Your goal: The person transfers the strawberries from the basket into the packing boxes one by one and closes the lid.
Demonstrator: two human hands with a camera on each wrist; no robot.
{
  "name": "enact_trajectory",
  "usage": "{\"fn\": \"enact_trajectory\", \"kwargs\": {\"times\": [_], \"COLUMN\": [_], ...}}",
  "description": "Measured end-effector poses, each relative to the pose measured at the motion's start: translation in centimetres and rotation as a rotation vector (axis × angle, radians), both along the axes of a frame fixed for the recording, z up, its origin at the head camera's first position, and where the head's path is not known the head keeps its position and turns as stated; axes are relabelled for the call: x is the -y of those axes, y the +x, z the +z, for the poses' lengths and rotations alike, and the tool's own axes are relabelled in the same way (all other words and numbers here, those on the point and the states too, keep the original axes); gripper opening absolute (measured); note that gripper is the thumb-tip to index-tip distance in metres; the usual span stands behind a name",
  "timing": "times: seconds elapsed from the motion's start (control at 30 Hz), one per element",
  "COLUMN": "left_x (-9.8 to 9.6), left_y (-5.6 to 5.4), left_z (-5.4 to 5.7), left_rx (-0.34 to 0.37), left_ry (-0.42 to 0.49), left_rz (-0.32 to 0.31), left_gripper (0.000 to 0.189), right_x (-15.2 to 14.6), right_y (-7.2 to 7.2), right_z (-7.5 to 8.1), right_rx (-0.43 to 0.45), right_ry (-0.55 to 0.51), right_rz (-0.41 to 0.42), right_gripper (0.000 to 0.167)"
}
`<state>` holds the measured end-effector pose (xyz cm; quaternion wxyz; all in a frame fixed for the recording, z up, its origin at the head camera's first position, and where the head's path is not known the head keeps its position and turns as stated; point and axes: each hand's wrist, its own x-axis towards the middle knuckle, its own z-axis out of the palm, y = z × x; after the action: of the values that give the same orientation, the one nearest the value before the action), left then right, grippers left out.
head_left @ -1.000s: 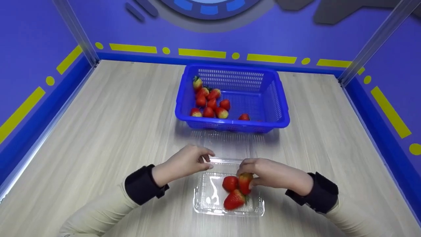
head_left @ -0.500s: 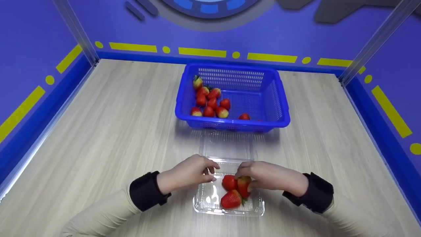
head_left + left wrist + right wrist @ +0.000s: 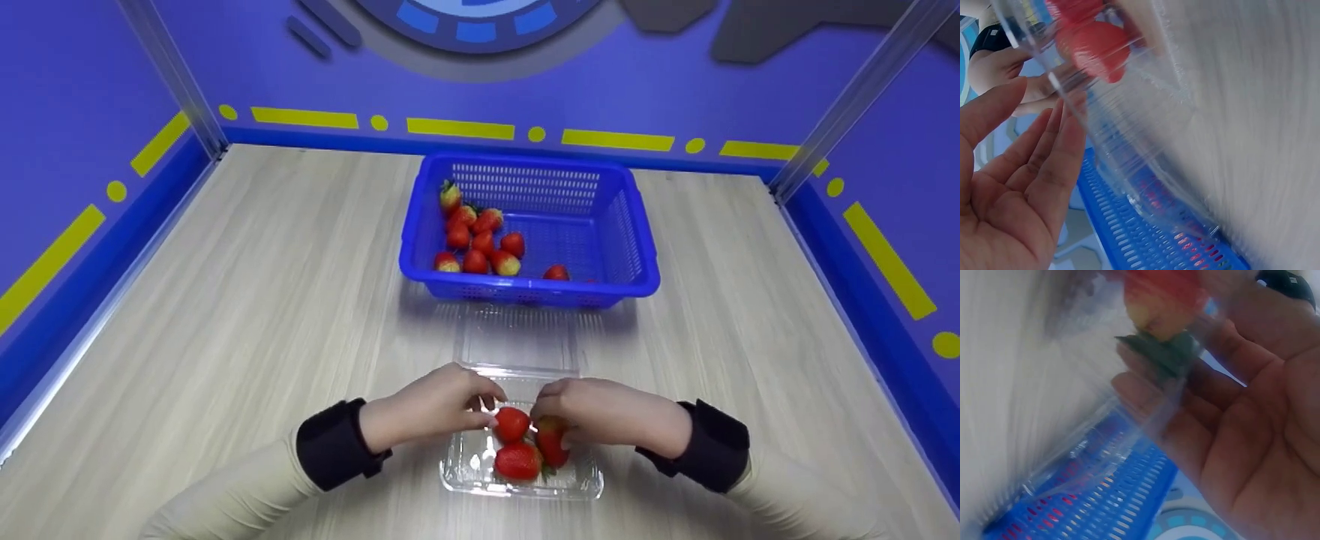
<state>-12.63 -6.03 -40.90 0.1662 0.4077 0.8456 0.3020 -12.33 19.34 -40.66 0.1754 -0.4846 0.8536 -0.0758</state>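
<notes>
A clear plastic clamshell box (image 3: 469,474) lies with its lid (image 3: 517,341) folded back toward the basket. Three strawberries are visible in its tray. My right hand (image 3: 615,412) holds the right-hand strawberry (image 3: 553,444) between thumb and fingers; its green leaves (image 3: 1162,351) show in the right wrist view. The left hand (image 3: 439,406) reaches over the tray's left side, fingers loosely bent with nothing between them. Its fingertips are right at the back strawberry (image 3: 511,424). Just in front of that one lies another strawberry (image 3: 517,461) on its side.
Behind the box stands a blue plastic basket (image 3: 525,286) with slotted walls. Several strawberries (image 3: 482,244) sit mostly in its left half. Blue panels (image 3: 337,82) with yellow marks enclose the wooden tabletop (image 3: 277,285) at the back and sides.
The right hand has shifted slightly left with its strawberry, and the front strawberry has moved left. The left hand has come forward and right, over the tray, to the back strawberry.
</notes>
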Motion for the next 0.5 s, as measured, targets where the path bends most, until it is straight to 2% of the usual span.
{"fn": "enact_trajectory", "kwargs": {"times": [0.23,0.43,0.5], "left_x": [0.6,0.9,1.1], "left_y": [0.1,-0.2,-0.4], "left_z": [1.2,2.1,2.5], "left_rx": [0.013,0.025,0.01], "left_ry": [-0.002,0.014,0.014], "left_rz": [0.009,0.027,0.033], "left_gripper": [0.024,0.026,0.026], "right_x": [0.1,0.0,-0.2], "right_y": [0.4,0.2,0.0], "right_z": [1.1,1.9,2.3], "right_rx": [-0.066,-0.029,-0.03], "right_ry": [0.019,0.019,0.008], "right_rz": [0.018,-0.027,-0.027], "right_gripper": [0.04,0.039,0.036]}}
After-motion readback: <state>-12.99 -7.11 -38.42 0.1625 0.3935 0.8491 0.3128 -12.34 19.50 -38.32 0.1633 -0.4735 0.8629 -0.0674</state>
